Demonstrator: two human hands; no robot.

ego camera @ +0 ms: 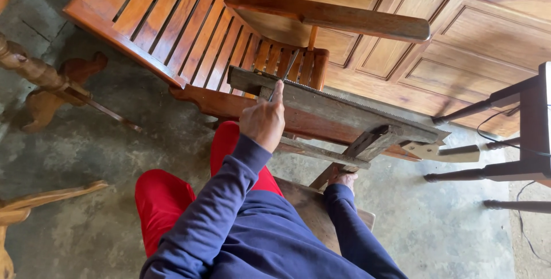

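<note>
Your left hand is resting against the near edge of the grey wooden frame, fingers curled and the index finger pointing up at a thin metal blade standing on it. The frame is lying across the slatted wooden chair. Your right hand is gripping the frame's lower strut above the stool.

Saw lies along top edge of wooden frame, which sits in front of slatted chair. Left hand on frame's left part, by the blade. Right hand lower, under frame's right side. Panelled door behind chair. Table legs at right; carved leg at left on floor.
</note>
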